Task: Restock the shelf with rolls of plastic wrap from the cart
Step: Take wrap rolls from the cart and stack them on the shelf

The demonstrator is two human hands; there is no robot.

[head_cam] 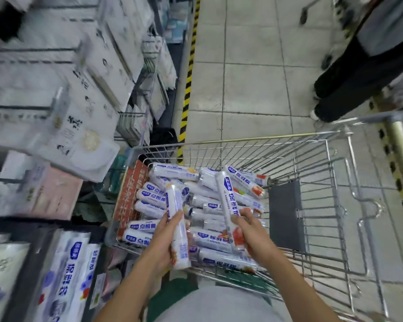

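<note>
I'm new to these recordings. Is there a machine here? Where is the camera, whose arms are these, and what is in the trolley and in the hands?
There is no machine here: the two bare arms belong to a person restocking a shop. The single picture comes from a wide-angle camera worn on that person's head. It looks forward and down, which is why the edges bend.

Below is a wire cart with a loose pile of rolls of plastic wrap in white wrappers. The left hand grips a first roll nearly upright. The right hand grips a second roll, which slants up over the pile.

The shelf, hung with packets, runs along the left and is blurred. At top right another person's legs stand on the tiled floor.
</note>
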